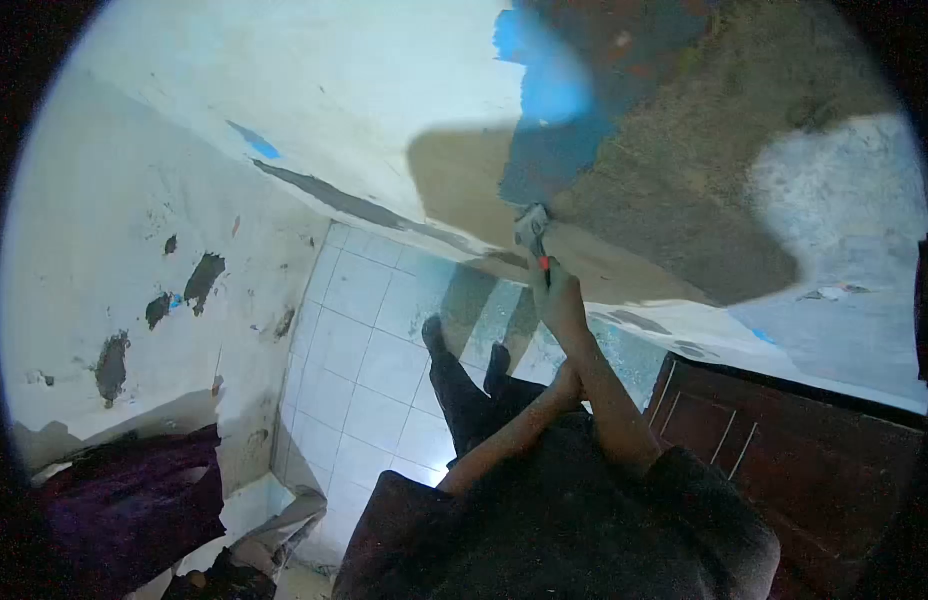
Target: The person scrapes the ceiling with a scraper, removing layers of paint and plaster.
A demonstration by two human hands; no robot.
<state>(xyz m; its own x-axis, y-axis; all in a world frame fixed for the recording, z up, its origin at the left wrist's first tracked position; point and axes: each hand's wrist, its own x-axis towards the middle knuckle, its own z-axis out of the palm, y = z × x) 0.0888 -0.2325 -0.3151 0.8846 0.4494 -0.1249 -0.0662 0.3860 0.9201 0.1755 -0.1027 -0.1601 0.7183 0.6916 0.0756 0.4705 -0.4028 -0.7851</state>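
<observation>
One scraper (536, 238) is gripped in the right hand (560, 298) I follow from afar, its blade (531, 217) seemingly against the wall (384, 80), just below the blue patch (559, 130). The left hand (566, 383) lies at the right forearm (616, 400); I cannot tell whether it is closed. I judge scraping is in hand, and the next stroke calls for a flat, steady blade.

A scraper (531, 230) with a wide, pale grey blade and a dark handle marked with red is held blade foremost at the wall (404, 80), whose surface shows off-white, blue and rough grey-brown areas.
</observation>
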